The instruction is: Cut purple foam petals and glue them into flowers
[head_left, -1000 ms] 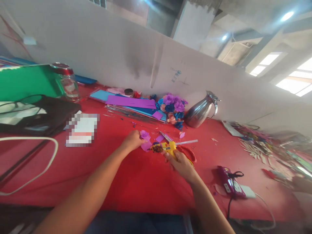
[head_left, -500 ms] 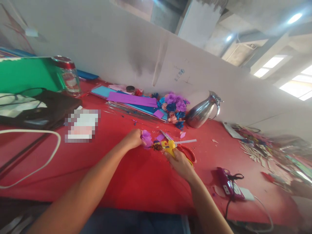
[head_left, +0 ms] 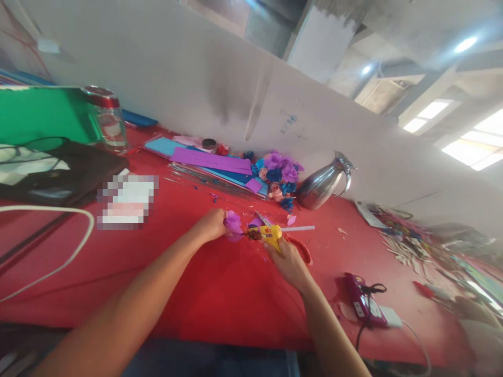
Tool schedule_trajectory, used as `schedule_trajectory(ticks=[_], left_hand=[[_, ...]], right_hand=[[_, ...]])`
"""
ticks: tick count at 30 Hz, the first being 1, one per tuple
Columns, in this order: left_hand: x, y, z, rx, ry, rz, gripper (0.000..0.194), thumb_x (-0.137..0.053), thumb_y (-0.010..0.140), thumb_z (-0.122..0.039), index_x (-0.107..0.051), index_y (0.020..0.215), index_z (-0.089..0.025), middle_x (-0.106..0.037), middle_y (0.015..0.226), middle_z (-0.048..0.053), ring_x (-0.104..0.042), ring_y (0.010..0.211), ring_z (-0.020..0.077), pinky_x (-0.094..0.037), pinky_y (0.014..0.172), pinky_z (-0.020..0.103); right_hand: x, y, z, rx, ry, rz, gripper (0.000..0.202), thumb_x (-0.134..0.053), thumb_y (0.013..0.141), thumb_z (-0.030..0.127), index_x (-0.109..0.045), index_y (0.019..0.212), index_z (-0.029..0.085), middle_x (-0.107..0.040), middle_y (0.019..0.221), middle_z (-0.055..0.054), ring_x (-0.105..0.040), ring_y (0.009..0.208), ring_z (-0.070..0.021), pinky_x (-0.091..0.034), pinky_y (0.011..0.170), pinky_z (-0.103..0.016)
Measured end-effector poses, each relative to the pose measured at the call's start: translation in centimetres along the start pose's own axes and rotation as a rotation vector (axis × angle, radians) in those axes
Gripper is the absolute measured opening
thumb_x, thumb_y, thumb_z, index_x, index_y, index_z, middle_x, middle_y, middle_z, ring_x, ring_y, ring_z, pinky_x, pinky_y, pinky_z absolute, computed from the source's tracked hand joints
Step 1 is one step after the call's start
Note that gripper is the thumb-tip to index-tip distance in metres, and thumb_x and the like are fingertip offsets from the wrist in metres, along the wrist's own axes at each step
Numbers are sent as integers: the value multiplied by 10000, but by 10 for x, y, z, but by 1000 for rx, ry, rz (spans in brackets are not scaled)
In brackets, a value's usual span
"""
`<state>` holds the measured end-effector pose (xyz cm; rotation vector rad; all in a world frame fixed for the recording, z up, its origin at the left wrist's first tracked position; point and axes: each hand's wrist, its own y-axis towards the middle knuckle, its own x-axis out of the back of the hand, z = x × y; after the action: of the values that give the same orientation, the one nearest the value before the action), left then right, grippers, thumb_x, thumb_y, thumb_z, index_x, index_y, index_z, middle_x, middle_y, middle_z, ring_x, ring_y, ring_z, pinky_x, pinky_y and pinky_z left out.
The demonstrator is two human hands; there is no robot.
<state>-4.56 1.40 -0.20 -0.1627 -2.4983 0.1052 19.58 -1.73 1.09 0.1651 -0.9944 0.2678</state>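
My left hand (head_left: 214, 225) is closed on a purple paper flower (head_left: 233, 226) over the middle of the red table. In my right hand (head_left: 288, 257) is a yellow glue gun (head_left: 272, 235), its dark, crusted nozzle pointing left at the flower's edge. Whether nozzle and petals touch I cannot tell. A clear glue stick (head_left: 299, 228) sticks out of the gun's back. Scissors with red handles (head_left: 302, 250) lie behind and under the gun, beside purple paper scraps (head_left: 291, 220).
Paper flowers (head_left: 281, 175), purple sheets (head_left: 212, 160) and a metal jug (head_left: 324, 183) stand along the wall. A glass jar (head_left: 111, 123) and dark bag (head_left: 66, 178) are left. A purple power strip (head_left: 364, 298) and thin sticks (head_left: 404, 248) are right.
The view has shifted slightly. The glue gun looks more level, its nozzle still beside the flower. Both hands keep their holds.
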Motion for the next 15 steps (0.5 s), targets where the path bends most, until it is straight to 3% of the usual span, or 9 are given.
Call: schedule_trajectory(ticks=[4, 7, 10, 13, 15], left_hand=[[2, -3, -4, 16, 39, -24, 110, -674, 521, -143, -667, 622, -185, -641, 576, -8, -610, 661, 204, -365, 597, 243], [3, -4, -5, 11, 36, -25, 119, -664, 520, -124, -660, 621, -187, -636, 572, -8, -612, 660, 204, -354, 582, 239], [2, -5, -5, 22, 33, -36, 91, -660, 522, -126, -648, 587, -189, -628, 554, -7, -603, 632, 197, -353, 575, 238], [0, -3, -4, -4, 0, -88, 82, -663, 515, -129, -641, 557, -196, -606, 522, -12, -582, 590, 191, -358, 569, 247], [-3, -1, -2, -49, -77, -122, 73, -667, 516, -141, -629, 536, -199, -603, 520, -15, -569, 576, 183, -361, 559, 247]], right_hand=[[0, 3, -6, -48, 153, -76, 324, -481, 819, 502, -515, 706, 201, -566, 547, -3, -529, 492, -145, -332, 473, -232], [11, 8, -20, -197, 413, -81, 437, -483, 776, 614, -506, 648, 196, -462, 402, 41, -425, 354, -104, -298, 393, -216], [32, 16, -49, -369, 574, -151, 468, -560, 698, 648, -539, 720, 181, -567, 501, 15, -433, 342, -90, -303, 357, -208], [51, 24, -88, -480, 538, -222, 459, -573, 694, 626, -545, 714, 168, -611, 592, -26, -484, 379, -93, -369, 388, -216], [61, 27, -111, -496, 367, -285, 439, -529, 735, 606, -545, 684, 170, -598, 577, -37, -522, 417, -117, -415, 433, -241]])
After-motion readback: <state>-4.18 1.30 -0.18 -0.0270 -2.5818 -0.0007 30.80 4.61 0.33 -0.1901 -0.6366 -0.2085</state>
